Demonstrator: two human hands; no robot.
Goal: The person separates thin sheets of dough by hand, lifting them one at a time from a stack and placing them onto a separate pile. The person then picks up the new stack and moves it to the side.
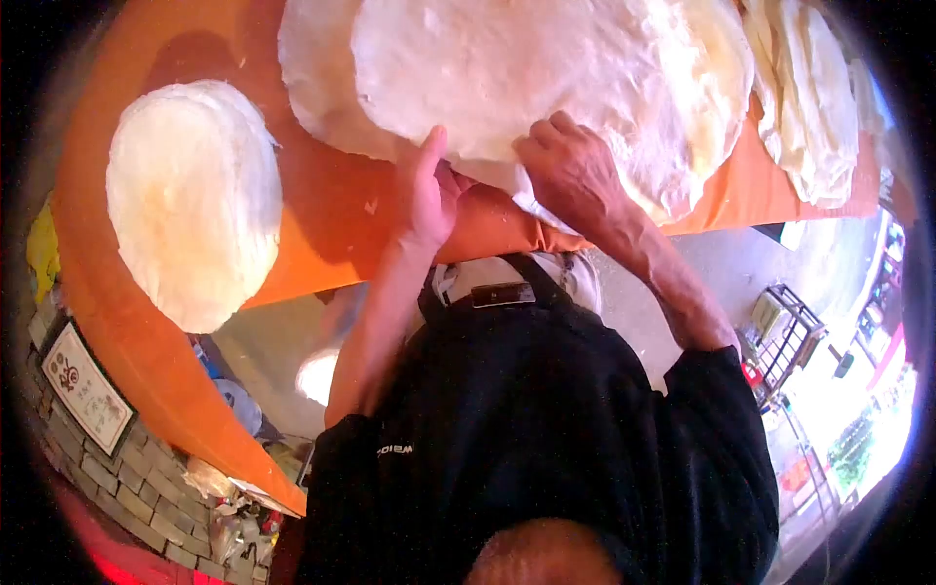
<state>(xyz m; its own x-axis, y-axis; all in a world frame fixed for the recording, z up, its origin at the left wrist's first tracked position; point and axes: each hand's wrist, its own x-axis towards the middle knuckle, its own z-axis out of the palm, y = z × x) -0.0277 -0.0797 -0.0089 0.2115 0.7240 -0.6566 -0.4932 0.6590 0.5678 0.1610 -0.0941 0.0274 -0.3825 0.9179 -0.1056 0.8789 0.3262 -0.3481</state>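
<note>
A pile of large, thin, pale dough sheets spreads over the orange cloth at the top of the head view. My right hand is closed on the near edge of the upper sheet, its fingers curled, and a flap of that edge hangs down below it. Just to the left, my left hand is at the same near edge with the thumb stretched out and apart from the fingers. Its fingers are partly hidden. On the left lies a smaller oval stack of dough sheets, apart from both hands.
Orange cloth covers the table, which curves round to my left. Folded sheets lie at the far right. A framed sign is by the brick wall at left. A metal rack stands on the floor at right.
</note>
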